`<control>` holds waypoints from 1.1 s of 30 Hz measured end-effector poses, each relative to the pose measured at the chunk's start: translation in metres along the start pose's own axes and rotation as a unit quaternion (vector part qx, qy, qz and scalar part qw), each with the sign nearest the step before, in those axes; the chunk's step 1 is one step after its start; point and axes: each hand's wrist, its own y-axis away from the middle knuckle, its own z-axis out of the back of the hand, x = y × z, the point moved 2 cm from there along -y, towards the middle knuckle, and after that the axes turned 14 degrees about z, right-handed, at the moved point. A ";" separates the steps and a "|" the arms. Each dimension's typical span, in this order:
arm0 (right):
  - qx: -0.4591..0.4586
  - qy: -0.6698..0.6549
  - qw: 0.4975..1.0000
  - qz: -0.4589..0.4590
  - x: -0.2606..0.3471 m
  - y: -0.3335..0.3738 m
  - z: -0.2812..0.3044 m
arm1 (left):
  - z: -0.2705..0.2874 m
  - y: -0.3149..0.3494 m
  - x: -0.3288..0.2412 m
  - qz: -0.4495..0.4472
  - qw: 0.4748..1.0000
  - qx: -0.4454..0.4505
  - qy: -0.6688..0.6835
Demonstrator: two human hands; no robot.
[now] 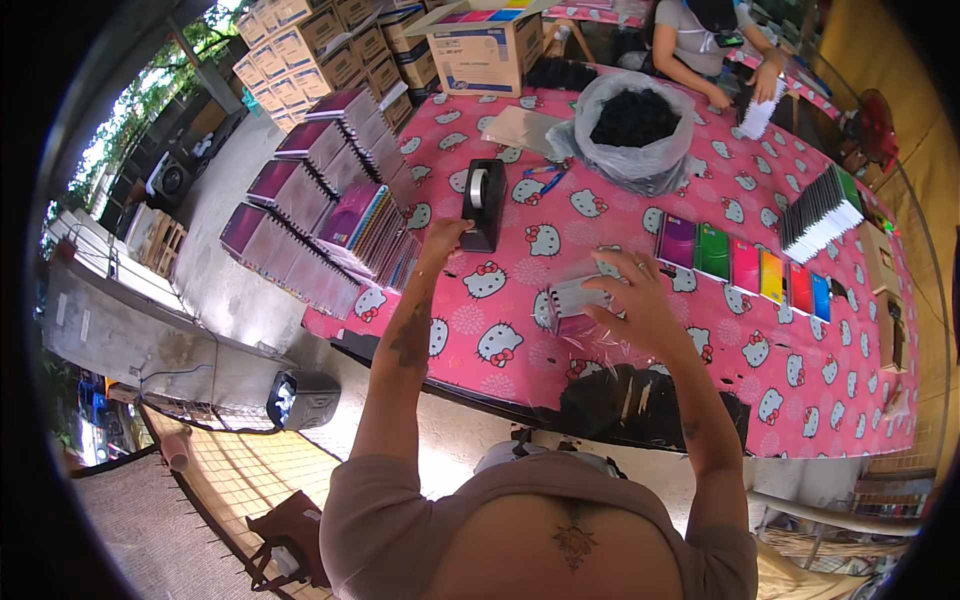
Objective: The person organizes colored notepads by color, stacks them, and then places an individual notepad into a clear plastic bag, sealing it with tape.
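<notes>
My left hand (448,240) is at the near left side of a black tape dispenser (484,205), its fingertips pinched together against it. Whether a strip of tape is between those fingertips is too small to make out. To the right, my right hand (640,305) has its fingers spread over a small stack of notebooks in clear plastic wrap (572,305). The thumb and fingers lie at the stack's right side, partly hiding it. Loose, shiny film shows around its near end.
Stacks of purple spiral notebooks (300,190) stand left. A plastic bag of black pieces (635,120), pens (545,183) and a carton (480,55) are farther back. Coloured notebooks (712,250) form a row at right, near a long notebook stack (820,215). A co-worker (700,45) handles notebooks across the table.
</notes>
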 end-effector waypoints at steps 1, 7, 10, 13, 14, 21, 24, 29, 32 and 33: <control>0.003 0.014 1.000 -0.013 0.002 0.001 -0.004 | -0.014 0.001 -0.004 0.042 0.994 0.083 0.059; 0.013 0.031 0.999 0.001 0.018 -0.016 -0.029 | -0.012 0.017 0.051 0.015 0.989 0.009 0.145; 0.023 0.031 0.999 0.009 0.021 -0.024 -0.039 | 0.007 0.023 0.027 -0.192 0.791 -0.334 -0.475; 0.049 0.074 0.996 -0.032 0.012 -0.013 -0.033 | -0.008 0.059 -0.020 -0.135 0.830 -0.232 -0.489; 0.056 0.079 0.994 -0.040 0.014 -0.013 -0.033 | -0.013 0.080 -0.027 -0.188 0.914 -0.078 -0.350; 0.109 0.026 0.993 -0.024 0.015 -0.028 -0.039 | -0.079 0.174 -0.046 -0.325 0.891 0.283 -0.138; 0.141 0.018 0.989 -0.046 0.017 -0.031 -0.032 | -0.077 0.177 -0.062 -0.354 0.876 0.252 -0.209; -0.002 0.022 0.990 -0.142 -0.013 0.000 0.001 | -0.076 0.168 -0.065 -0.354 0.865 0.295 -0.199; -0.070 -0.172 0.970 -0.154 -0.066 0.053 -0.022 | -0.097 0.169 -0.070 -0.380 0.862 0.260 -0.211; -0.024 -0.147 0.984 -0.097 -0.065 0.057 -0.027 | -0.104 0.169 -0.069 -0.397 0.858 0.240 -0.221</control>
